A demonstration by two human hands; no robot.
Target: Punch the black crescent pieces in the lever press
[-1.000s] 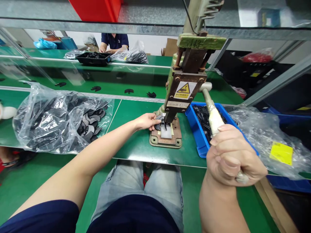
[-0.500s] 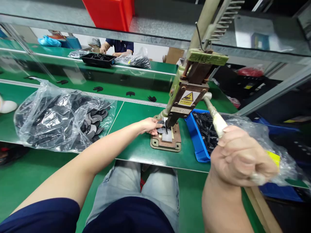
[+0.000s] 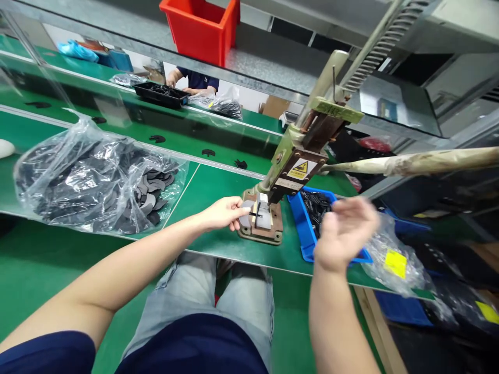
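My left hand [image 3: 224,213] pinches a grey curved flat piece [image 3: 245,214] at the base plate [image 3: 275,228] of a green hand press [image 3: 298,169]. Against that piece lies a thin black part [image 3: 258,209], over a pale metal plate on the base. The press head stands raised above them. My right hand [image 3: 345,231] is off the press lever [image 3: 409,162], beside and partly in front of the blue bin [image 3: 307,241] of black parts. Its fingers are blurred but look loosely spread from the thumb, with nothing seen in them.
A clear bag [image 3: 78,176] of grey curved pieces lies on the left. Several black pieces [image 3: 208,152] are spaced along the green strip behind. A red bin [image 3: 202,36] stands on the shelf above. Across the bench, a person's hands [image 3: 171,79] are near a black tray [image 3: 159,95].
My right hand has let go of the lever and moved left toward the blue bin. The lever has swung up, the press head has risen, and my left hand has shifted slightly left with the piece.
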